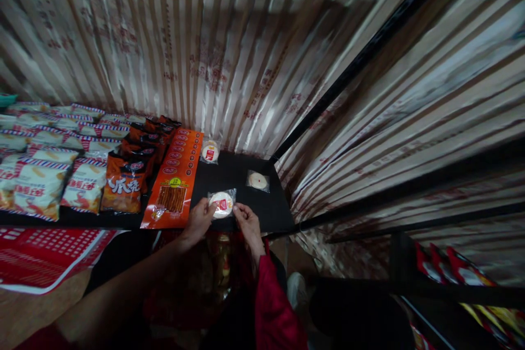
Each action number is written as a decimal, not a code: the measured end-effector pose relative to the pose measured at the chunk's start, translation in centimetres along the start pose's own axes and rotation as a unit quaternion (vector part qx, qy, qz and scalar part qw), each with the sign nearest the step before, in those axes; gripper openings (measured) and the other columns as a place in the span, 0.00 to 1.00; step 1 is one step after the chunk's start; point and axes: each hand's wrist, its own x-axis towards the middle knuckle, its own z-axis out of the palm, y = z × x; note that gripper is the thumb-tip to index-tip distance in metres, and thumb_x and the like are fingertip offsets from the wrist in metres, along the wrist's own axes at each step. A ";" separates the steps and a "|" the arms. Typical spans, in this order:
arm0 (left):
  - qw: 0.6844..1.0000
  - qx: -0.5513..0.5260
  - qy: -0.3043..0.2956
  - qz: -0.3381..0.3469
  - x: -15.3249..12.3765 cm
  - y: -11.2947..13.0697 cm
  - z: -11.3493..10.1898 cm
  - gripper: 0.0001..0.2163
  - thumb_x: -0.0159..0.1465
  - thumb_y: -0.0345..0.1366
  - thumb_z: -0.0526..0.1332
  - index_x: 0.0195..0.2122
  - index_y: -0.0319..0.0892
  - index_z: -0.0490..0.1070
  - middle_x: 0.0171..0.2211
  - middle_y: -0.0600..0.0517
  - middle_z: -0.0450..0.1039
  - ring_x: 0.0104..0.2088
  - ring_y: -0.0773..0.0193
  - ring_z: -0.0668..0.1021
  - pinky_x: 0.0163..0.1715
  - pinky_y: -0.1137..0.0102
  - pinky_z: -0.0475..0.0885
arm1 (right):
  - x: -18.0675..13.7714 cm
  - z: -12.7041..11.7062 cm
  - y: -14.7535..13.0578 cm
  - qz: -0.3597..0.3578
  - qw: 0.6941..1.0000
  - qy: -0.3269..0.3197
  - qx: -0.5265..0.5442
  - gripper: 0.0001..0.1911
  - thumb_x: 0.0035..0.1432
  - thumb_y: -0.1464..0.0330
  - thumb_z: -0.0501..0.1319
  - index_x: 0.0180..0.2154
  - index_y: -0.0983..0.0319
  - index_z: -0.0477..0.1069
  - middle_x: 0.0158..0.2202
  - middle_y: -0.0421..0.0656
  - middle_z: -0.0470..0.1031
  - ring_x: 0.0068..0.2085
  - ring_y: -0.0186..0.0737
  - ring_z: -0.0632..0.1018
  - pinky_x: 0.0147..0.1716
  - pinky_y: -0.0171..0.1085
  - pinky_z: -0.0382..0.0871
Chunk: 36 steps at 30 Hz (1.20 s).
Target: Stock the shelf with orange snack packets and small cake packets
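From here, the left hand [200, 216] pinches the round white packet [222, 204] at its nine-o'clock edge while the right hand [248, 224] nips the three-o'clock edge; each grip is closed, likely to keep it level, printed side up. It's at the near side of the black shelf [238, 169]. A similar packet [210, 151] lies towards twelve, another [258, 180] at two. The long orange packet [177, 161], at ten, seemingly marks off the snack bags [123, 180].

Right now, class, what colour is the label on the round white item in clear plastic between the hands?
The label is mainly red, clearest in the head view.
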 end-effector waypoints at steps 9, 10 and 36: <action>0.990 -0.137 0.024 -0.011 -0.7 1.3 1.3 0.14 0.53 0.47 0.61 0.30 0.41 0.66 0.27 0.54 0.70 0.24 0.68 0.75 0.19 0.75 0.70 | -2.0 0.3 -0.6 0.012 0.999 -0.027 0.034 0.22 0.39 0.51 0.67 0.31 0.62 0.72 0.23 0.37 0.70 0.22 0.28 0.68 0.19 0.28 0.56; 0.989 -0.143 0.026 -0.014 -0.8 1.5 1.4 0.15 0.53 0.48 0.62 0.30 0.41 0.66 0.27 0.54 0.70 0.24 0.68 0.75 0.19 0.75 0.70 | -2.1 0.5 -0.8 0.009 0.998 -0.045 0.033 0.22 0.40 0.52 0.67 0.30 0.62 0.72 0.25 0.37 0.71 0.24 0.29 0.69 0.20 0.28 0.57; 0.989 0.123 0.080 -0.020 6.2 2.8 -1.4 0.23 0.56 0.28 0.55 0.55 0.35 0.60 0.52 0.39 0.69 0.52 0.57 0.72 0.53 0.63 0.65 | 9.0 6.5 -2.2 -0.054 0.989 -0.083 -0.106 0.11 0.42 0.63 0.62 0.30 0.62 0.71 0.19 0.34 0.67 0.22 0.31 0.67 0.23 0.31 0.58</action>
